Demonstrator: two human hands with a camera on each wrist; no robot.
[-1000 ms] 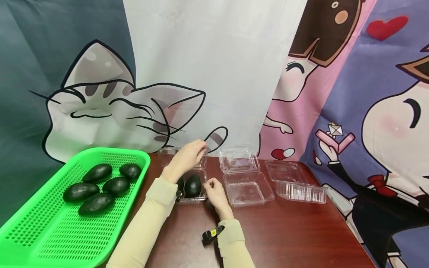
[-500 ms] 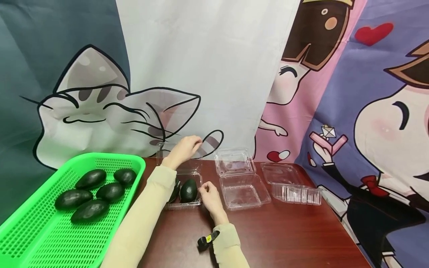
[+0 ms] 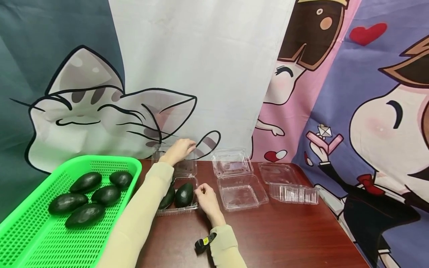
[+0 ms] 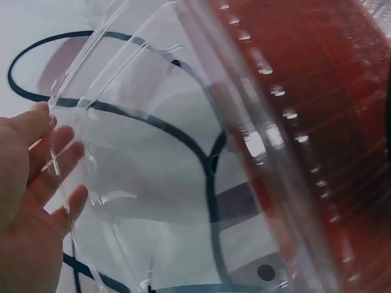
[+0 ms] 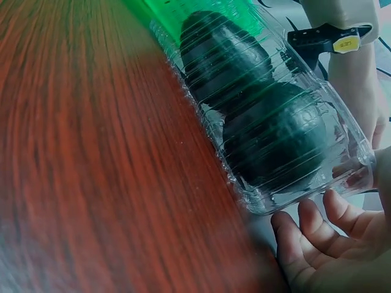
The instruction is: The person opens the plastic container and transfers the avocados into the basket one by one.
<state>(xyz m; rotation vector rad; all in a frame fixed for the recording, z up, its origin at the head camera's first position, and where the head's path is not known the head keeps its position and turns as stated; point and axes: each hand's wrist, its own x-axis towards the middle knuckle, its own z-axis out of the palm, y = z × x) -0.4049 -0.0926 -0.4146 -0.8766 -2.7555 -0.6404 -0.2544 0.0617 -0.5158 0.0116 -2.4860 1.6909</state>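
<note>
A clear plastic clamshell box (image 3: 177, 211) stands unfolded on the table with two dark avocados (image 3: 184, 195) side by side in its base. My left hand (image 3: 179, 150) pinches the free edge of its raised lid (image 4: 153, 177), the thumb on one side and fingertips showing through the plastic. The left forearm covers part of the left avocado in the head view. At the base's right wall, my right hand (image 3: 207, 201) pinches the rim; in the right wrist view its thumb shows through the plastic and the fingers (image 5: 317, 229) lie outside.
A green perforated basket (image 3: 132, 175) with several avocados (image 3: 85, 216) stands at the left. Right of the box are an open clear clamshell (image 3: 242, 195) and another clamshell (image 3: 295, 193) at a different angle. A cartoon-printed cloth (image 3: 207, 56) hangs directly behind the table (image 3: 275, 238).
The head view has shifted, so the things sit further left in it. The left avocado shows more from behind my left arm. Both hands stay at the same box.
</note>
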